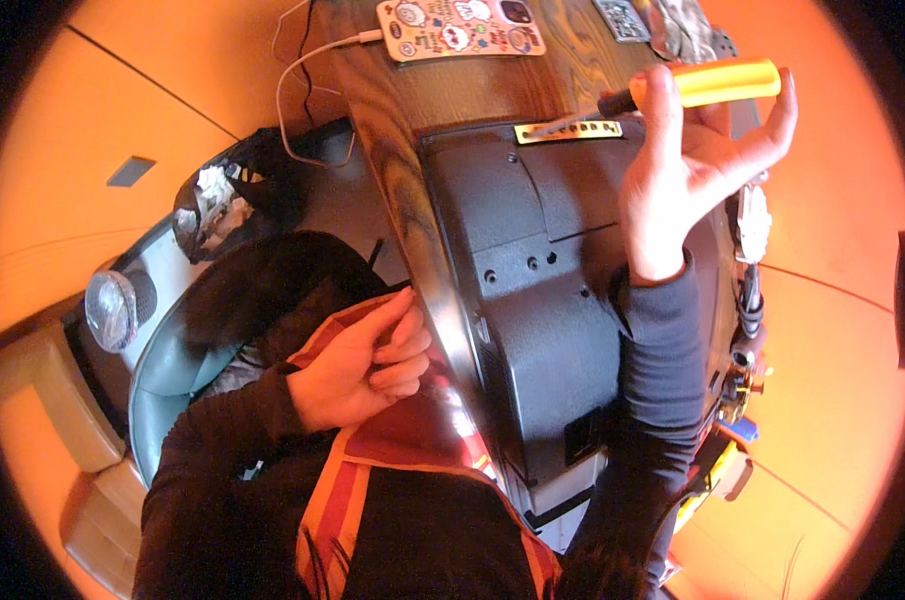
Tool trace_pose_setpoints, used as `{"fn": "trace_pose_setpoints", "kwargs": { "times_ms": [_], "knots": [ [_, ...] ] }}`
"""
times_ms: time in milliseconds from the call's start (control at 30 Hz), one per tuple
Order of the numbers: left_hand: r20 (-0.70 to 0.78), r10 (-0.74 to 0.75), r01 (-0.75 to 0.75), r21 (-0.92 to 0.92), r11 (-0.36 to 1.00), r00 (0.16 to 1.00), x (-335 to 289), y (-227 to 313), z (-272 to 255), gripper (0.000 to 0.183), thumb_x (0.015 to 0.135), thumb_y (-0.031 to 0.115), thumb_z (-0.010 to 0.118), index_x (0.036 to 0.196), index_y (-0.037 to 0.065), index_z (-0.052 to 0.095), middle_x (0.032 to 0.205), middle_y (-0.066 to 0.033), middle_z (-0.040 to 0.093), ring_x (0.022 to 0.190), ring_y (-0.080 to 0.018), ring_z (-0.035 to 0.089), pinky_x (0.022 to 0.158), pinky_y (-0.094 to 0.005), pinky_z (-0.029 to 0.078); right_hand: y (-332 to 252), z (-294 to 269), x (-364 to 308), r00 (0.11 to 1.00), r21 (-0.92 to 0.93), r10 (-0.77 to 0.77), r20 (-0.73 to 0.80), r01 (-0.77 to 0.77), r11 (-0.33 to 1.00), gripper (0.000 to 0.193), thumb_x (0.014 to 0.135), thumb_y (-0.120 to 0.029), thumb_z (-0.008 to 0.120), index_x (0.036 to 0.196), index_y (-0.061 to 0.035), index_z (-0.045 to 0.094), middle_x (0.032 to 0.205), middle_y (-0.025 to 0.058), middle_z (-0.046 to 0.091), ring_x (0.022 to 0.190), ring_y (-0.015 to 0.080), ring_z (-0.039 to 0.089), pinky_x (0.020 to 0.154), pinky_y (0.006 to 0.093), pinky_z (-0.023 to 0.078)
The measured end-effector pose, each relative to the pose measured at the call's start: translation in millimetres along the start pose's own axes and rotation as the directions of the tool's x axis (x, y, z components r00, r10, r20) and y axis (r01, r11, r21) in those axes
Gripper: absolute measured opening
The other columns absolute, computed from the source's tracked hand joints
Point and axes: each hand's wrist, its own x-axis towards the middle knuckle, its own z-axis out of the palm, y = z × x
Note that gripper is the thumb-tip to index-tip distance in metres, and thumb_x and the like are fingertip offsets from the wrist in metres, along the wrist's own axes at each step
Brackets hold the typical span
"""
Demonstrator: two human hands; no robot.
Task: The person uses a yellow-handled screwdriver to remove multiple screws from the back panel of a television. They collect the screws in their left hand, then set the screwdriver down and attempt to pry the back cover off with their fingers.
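My right hand (pixel 669 175) grips a screwdriver (pixel 729 84) by its yellow handle, with the thumb on one side and the fingers on the other. Its thin shaft slants left and down toward a narrow yellow strip (pixel 569 131) with a row of small dark marks or pieces. Whether the tip touches the strip, I cannot tell. Below that strip lies a large black plastic casing (pixel 562 345) with several screw holes, partly covered by my right forearm. My left hand (pixel 357 372) is closed above my lap, left of the casing; its curled fingers hide anything inside.
A phone in a patterned case (pixel 452 30) lies on the wooden table (pixel 382 150) with a white cable (pixel 297 75) plugged in. At left are a black bag (pixel 207 215) with crumpled paper and a teal chair (pixel 167 365). Various small items line the table's right edge.
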Motion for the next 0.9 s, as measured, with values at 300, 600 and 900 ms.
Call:
{"fn": "trace_pose_setpoints", "kwargs": {
  "times_ms": [300,600,900],
  "knots": [
    [-0.035,0.033,-0.038,-0.137,0.99,0.999,15,-2,-10,0.049,0.094,0.042,0.034,0.055,0.012,0.034,0.049,0.0024,0.025,0.041,-0.0107,0.025,0.039,-0.0253,0.021,2,-5,-11,0.999,-0.029,-0.004,0.035,0.005,1.0,0.073,0.079,0.008,0.059,0.133,-0.017,0.016,0.095,0.0178,0.056,0.078,0.02,0.058,0.07,0.0299,0.049],
    [-0.126,0.081,-0.102,-0.169,0.98,0.989,20,-5,-7,0.052,0.093,0.043,0.034,0.051,0.012,0.029,0.044,0.0016,0.023,0.036,-0.0111,0.02,0.036,-0.0263,0.017,6,-2,-13,0.996,0.109,-0.032,0.088,0.023,0.994,0.076,0.075,0.015,0.059,0.131,-0.0168,0.018,0.095,0.0173,0.056,0.08,0.0196,0.058,0.07,0.0307,0.051],
    [-0.176,0.127,-0.159,-0.181,0.971,0.976,24,-8,-4,0.054,0.093,0.042,0.032,0.048,0.013,0.027,0.04,0.0014,0.02,0.034,-0.0119,0.018,0.034,-0.0268,0.016,-3,-1,-12,0.984,0.047,-0.153,0.093,0.149,0.988,0.084,0.065,0.018,0.066,0.127,-0.0135,0.019,0.107,0.0176,0.049,0.084,0.0216,0.057,0.072,0.0318,0.052]
  ]
}}
